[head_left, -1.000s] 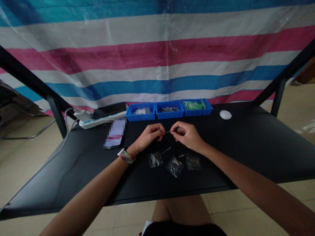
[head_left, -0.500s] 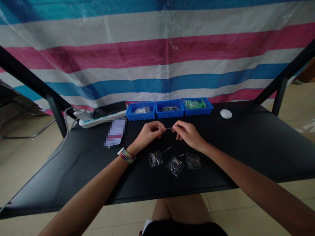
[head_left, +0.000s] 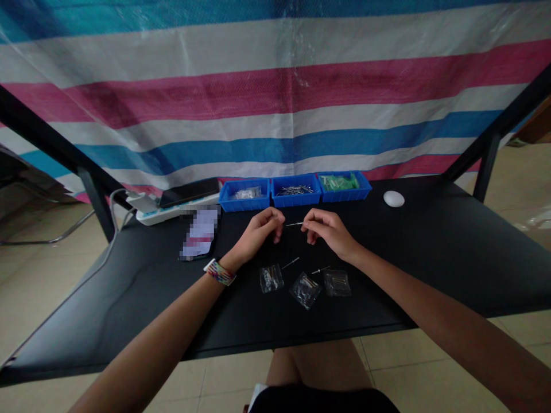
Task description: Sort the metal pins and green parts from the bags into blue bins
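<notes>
A thin silvery blind rivet (head_left: 294,223) points leftward from the fingertips of my right hand (head_left: 327,229), which pinches its right end. Facing its free end, my left hand (head_left: 260,229) is loosely curled with its fingers a little apart. A small gap separates it from the rivet, and nothing shows in it. Nearer to me on the table lie two loose rivets, one on the left (head_left: 291,262) and one on the right (head_left: 320,270). By them are three small clear bags of metal pieces: a left bag (head_left: 271,279), a middle bag (head_left: 305,290) and a right bag (head_left: 337,283).
Three blue bins stand behind my hands: one with clear packets (head_left: 245,203), one with loose metal pins (head_left: 296,199), one with green packaging (head_left: 344,194). On the left are a phone (head_left: 200,232) and a white power strip (head_left: 176,209); a white mouse (head_left: 393,199) is right.
My left fingers have come off the rivet and moved slightly left, so more of its length shows. My right hand keeps its pinch, nearly in place.
</notes>
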Demonstrator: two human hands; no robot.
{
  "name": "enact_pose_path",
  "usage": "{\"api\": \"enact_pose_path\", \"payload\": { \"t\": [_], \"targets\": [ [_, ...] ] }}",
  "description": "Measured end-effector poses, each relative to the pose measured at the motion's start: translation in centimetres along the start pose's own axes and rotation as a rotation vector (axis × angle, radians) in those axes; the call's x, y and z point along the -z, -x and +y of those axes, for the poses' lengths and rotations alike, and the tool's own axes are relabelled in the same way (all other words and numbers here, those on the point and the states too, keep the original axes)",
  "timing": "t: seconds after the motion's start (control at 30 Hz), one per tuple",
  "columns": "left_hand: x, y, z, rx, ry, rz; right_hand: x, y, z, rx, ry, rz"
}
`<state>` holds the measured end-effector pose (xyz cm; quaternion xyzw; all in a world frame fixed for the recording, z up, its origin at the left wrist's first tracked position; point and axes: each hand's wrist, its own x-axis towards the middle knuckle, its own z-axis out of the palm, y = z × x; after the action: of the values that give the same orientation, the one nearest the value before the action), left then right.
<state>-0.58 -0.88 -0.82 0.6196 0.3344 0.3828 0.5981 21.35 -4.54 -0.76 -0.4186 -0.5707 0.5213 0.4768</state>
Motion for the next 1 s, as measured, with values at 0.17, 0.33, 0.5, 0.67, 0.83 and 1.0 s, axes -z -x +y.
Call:
{"api": "enact_pose_path", "payload": {
  "t": [0.17, 0.33, 0.5, 0.67, 0.83, 1.0],
  "targets": [
    [0.4, -0.1, -0.4, 0.064, -0.032, -0.068, -0.1, 0.2, -0.1, 0.059, 0.022, 0.024],
    [0.4, 0.0, 0.0, 0.067, -0.118, -0.091, -0.3, 0.3, 0.1, 0.079, 0.053, 0.030],
    [0.3, -0.1, 0.1, 0.077, -0.110, -0.083, -0.3, 0.2, 0.4, 0.075, 0.086, 0.032],
    [0.1, 0.1, 0.2, 0.055, -0.080, -0.058, -0.2, 0.1, 0.8, 0.032, 0.101, 0.027],
    [0.1, 0.1, 0.3, 0.016, -0.078, -0.074, -0.2, 0.0, 0.9, 0.005, 0.076, 0.023],
    [0.2, 0.0, 0.3, -0.004, -0.098, -0.081, -0.2, -0.1, 1.2, 0.003, 0.065, 0.027]
  ]
}}
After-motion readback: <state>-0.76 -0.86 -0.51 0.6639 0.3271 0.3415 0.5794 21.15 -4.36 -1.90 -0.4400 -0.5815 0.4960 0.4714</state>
